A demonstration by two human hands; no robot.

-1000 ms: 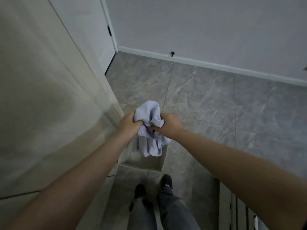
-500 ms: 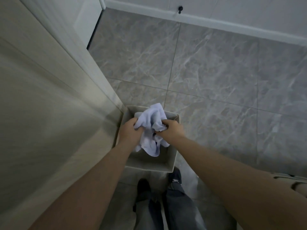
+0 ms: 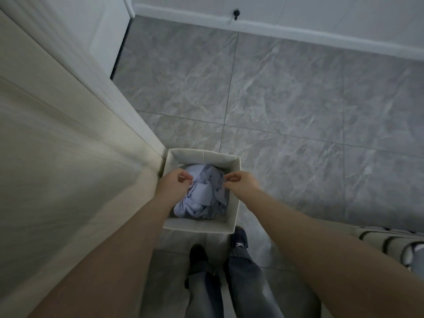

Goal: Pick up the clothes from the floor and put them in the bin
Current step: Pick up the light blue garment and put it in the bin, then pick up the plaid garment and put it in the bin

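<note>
A crumpled light blue garment [image 3: 204,196] lies inside the square white fabric bin [image 3: 203,153], which stands on the grey tiled floor against the beige panel on the left. My left hand [image 3: 173,188] hovers over the bin's left side, fingers curled in beside the garment with nothing in its grip. Over the bin's right side, my right hand [image 3: 242,183] has thumb and fingertips pinched together and holds nothing. Both hands are above the cloth, about a hand's width apart.
A beige panel [image 3: 57,168] fills the left. A white door [image 3: 98,26] and a baseboard [image 3: 298,35] with a black door stop [image 3: 235,13] lie at the far end. My shoes [image 3: 238,239] stand just behind the bin. A striped object [image 3: 390,244] is at right.
Both hands held the bunched garment together above the bin; it now lies inside the bin and my hands have let go and moved apart. The view tilted down.
</note>
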